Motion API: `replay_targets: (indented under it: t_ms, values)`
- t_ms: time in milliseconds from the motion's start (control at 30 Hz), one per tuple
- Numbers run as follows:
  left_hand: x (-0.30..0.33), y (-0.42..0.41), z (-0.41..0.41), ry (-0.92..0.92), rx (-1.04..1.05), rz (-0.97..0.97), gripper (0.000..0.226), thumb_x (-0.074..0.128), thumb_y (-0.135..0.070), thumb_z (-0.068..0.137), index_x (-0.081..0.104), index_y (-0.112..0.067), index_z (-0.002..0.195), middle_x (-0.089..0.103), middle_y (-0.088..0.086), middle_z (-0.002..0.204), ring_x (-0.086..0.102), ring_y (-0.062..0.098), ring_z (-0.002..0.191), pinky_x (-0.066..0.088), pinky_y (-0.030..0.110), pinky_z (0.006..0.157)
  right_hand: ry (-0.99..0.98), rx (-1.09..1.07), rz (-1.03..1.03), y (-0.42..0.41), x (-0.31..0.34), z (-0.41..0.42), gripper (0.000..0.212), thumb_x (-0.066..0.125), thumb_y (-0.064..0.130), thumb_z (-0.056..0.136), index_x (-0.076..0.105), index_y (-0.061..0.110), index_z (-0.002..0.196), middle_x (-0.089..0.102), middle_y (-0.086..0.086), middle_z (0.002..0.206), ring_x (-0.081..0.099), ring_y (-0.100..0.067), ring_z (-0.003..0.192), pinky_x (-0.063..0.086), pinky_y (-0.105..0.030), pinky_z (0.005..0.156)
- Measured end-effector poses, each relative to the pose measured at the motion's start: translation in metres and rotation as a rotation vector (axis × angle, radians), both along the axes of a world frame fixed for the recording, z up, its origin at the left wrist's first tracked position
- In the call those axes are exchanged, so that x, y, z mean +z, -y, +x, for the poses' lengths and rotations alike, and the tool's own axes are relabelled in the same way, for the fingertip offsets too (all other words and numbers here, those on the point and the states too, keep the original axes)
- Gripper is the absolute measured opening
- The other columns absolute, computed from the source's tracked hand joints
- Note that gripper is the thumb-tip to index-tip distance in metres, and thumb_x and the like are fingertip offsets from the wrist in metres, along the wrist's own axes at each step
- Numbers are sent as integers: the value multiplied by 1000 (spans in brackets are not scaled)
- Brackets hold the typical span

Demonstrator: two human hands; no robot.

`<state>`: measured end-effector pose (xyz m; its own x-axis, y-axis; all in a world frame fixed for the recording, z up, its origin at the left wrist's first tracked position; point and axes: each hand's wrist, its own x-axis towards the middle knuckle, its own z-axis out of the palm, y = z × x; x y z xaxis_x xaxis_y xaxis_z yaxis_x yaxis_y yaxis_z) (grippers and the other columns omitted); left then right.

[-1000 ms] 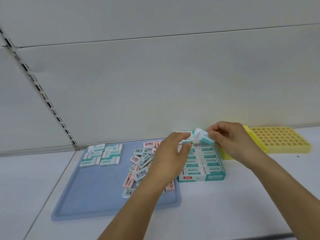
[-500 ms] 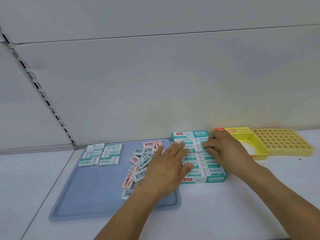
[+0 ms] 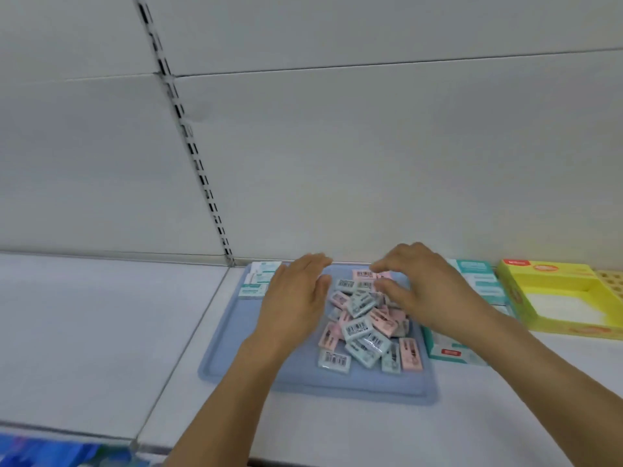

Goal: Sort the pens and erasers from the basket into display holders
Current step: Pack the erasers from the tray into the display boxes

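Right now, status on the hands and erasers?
Left hand open, right hand open, both over the tray. Erasers piled loose, none held. Nothing in the way.

Glossy film-wrapped erasers (image 3: 360, 328) on a smooth matt plastic tray (image 3: 236, 358).

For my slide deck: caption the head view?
Both hands hover over loose erasers on a blue tray.

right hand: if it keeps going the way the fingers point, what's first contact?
Probably the loose eraser pile on the blue tray: the right hand points left and downward just above its far end. Height over the pile is unclear.
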<state>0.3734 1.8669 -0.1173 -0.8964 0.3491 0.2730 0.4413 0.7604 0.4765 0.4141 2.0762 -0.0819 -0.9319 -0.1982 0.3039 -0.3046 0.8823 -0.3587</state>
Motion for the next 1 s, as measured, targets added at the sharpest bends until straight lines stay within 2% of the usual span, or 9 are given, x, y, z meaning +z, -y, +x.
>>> replay_targets:
  t_ms: [100, 233, 333, 500, 567, 667, 733, 833, 1000]
  values:
    - [-14, 59, -9, 85, 155, -138, 34, 36, -26, 96, 56, -14, 121, 60, 6, 124, 55, 31, 115, 44, 41, 93, 133, 161, 16, 58, -3, -25, 29, 56, 32, 95, 63, 23, 123, 59, 5, 119, 46, -14, 113, 38, -33, 96]
    - [-24, 84, -1, 137, 130, -262, 50, 35, -29, 91, 47, -12, 137, 45, 5, 147, 47, 27, 129, 38, 32, 104, 222, 186, 199, 114, -17, -52, 26, 57, 27, 92, 63, 14, 114, 58, -6, 118, 47, -24, 115, 43, -37, 91]
    - [-19, 85, 2, 27, 143, -294, 40, 46, -28, 90, 55, -17, 128, 58, 1, 130, 54, 26, 116, 41, 33, 92, 234, 117, 307, 132, -18, -57, 21, 59, 26, 88, 56, 10, 100, 56, -10, 113, 51, -28, 109, 42, -33, 75]
    - [-11, 86, -2, -40, 217, -342, 36, 56, -32, 89, 57, -34, 124, 60, -6, 113, 55, 19, 107, 39, 30, 87, 324, 80, 328, 139, -13, -56, 36, 63, 24, 82, 32, 15, 65, 40, -1, 70, 44, -28, 78, 25, -28, 50]
    - [-8, 85, -4, 41, 225, -257, 37, 58, -32, 88, 59, -29, 126, 60, -1, 114, 56, 19, 107, 39, 26, 85, 381, 93, 279, 138, -9, -53, 25, 67, 28, 78, 46, 14, 78, 48, -3, 81, 48, -26, 82, 37, -31, 58]
    - [-2, 81, -4, 133, 239, -232, 35, 63, -33, 85, 62, -27, 119, 61, 0, 110, 57, 17, 104, 34, 21, 74, 410, 76, 79, 125, -5, -40, 40, 64, 36, 82, 52, 18, 116, 52, 0, 97, 50, -21, 91, 38, -32, 69]
    - [-1, 77, -2, 162, 245, -146, 22, 62, -31, 84, 64, -29, 106, 58, -5, 97, 58, 15, 95, 34, 19, 67, 362, 40, -139, 107, 2, -28, 35, 62, 35, 83, 58, 29, 117, 54, 6, 87, 53, -14, 82, 41, -30, 66]
    - [0, 62, 2, 318, 195, 253, 23, 59, -22, 90, 62, -31, 111, 50, -8, 85, 52, 10, 74, 39, 22, 64, 326, -97, -562, 60, 15, -13, 6, 67, 28, 84, 69, 24, 88, 64, -7, 71, 60, -17, 58, 48, -34, 55]
    - [13, 25, 13, 592, 87, 771, 29, 51, -16, 97, 64, -31, 118, 55, -2, 90, 56, 6, 79, 53, 27, 78, 222, -422, -877, -38, 14, 15, 21, 64, 15, 92, 65, 1, 76, 62, -13, 63, 43, -17, 44, 35, -26, 41]
